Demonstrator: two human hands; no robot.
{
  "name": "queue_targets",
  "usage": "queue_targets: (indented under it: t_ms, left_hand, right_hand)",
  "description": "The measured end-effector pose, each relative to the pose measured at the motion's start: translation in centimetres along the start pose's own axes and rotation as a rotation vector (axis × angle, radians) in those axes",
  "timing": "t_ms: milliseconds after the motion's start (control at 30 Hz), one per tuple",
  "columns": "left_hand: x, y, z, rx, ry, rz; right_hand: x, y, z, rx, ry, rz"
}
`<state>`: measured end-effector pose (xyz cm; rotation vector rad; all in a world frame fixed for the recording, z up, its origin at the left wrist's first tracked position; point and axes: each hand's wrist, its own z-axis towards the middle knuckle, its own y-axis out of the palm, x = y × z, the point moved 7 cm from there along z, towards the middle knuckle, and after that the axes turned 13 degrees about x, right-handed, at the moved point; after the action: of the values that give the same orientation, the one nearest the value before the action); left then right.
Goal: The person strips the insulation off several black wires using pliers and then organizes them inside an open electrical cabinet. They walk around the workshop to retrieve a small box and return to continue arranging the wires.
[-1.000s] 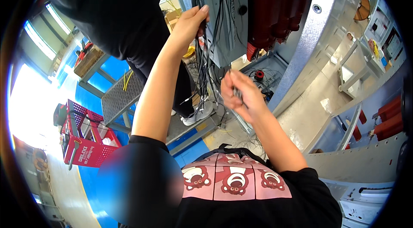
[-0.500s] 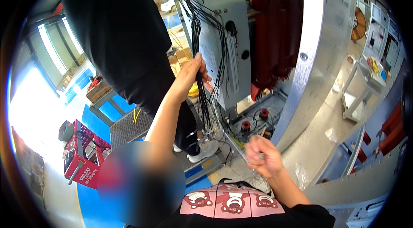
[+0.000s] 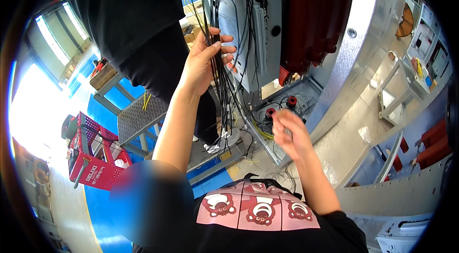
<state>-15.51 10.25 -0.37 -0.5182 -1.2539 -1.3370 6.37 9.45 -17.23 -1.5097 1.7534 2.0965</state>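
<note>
A long bundle of thin black wires (image 3: pixel 219 81) hangs beside the grey metal cabinet door panel (image 3: pixel 270 57). My left hand (image 3: pixel 200 64) is loosely around the upper part of the bundle, thumb in front and the other fingers spread behind, with strands passing between them. Lower and to the right, my right hand (image 3: pixel 292 137) is raised with its fingers curled together; motion blurs it, and what it may hold cannot be made out. Below my left hand, the loose wire ends dangle close to the other person's shoe (image 3: pixel 222 140).
A person in dark clothes (image 3: pixel 129 19) stands close on the left, upon a step platform (image 3: pixel 138 117). A red perforated tool basket (image 3: pixel 98 174) is at lower left. Dark red insulators (image 3: pixel 311 19) fill the cabinet, whose metal frame edge (image 3: pixel 346 47) rises to my right. A cart (image 3: pixel 399 88) stands farther right.
My left hand has moved up along the wires, and its fingers have spread. My right hand has risen, still curled. The view has shifted slightly.
</note>
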Motion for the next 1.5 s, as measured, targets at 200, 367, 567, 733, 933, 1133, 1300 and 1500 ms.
queue_targets:
  t_ms: [200,367,567,733,933,1133,1300,1500]
  left_hand:
    - [-0.2,1.0,-0.8,0.077,0.005,-0.052]
    - [-2.2,-0.3,-2.9,0.078,-0.126,0.078]
    - [-3.3,-1.0,-5.4,0.008,-0.141,0.306]
    - [-3.8,-1.3,-5.1,0.06,-0.139,0.242]
    - [-5.6,0.6,-5.9,0.136,-0.153,0.121]
    - [-6.8,1.0,-4.9,0.185,-0.149,0.096]
    - [-5.3,-0.9,-3.1,0.323,-0.018,0.212]
    - [-4.8,-0.4,-2.3,0.112,-0.061,0.125]
  right_hand:
    - [-1.1,7.3,6.1,0.011,-0.172,-0.416]
    - [-1.0,9.1,6.4,-0.09,-0.169,-0.458]
    - [-0.7,9.5,5.9,-0.195,-0.083,-0.535]
    - [1.1,10.1,5.0,-0.243,-0.074,-0.359]
    - [2.8,9.0,1.9,-0.229,-0.014,0.089]
    - [4.5,6.3,-1.6,-0.092,0.098,0.196]
    - [7.8,3.4,-6.4,-0.098,0.046,-0.037]
    - [5.5,-0.5,-5.1,0.127,0.16,0.045]
